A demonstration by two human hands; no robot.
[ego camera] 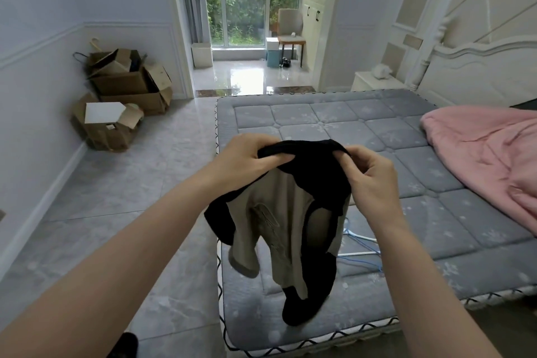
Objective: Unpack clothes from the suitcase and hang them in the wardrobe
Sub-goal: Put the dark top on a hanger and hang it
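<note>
While the left hand (247,158) and right hand (370,177) pinch the black-and-beige top (290,212) by its collar above the mattress (319,119), the blue hanger (360,253) lies at four o'clock; threading it through the neckline probably comes next.

A black-and-beige garment (293,212) is held up by the left hand (250,158) and right hand (370,180) above a grey mattress (334,119); hangers (360,253) lie beneath.

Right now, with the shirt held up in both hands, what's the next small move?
Probably free the right hand and reach for the hangers on the mattress: both hands pinch the collar of the black-and-beige shirt, which hangs with no hanger in it.
</note>
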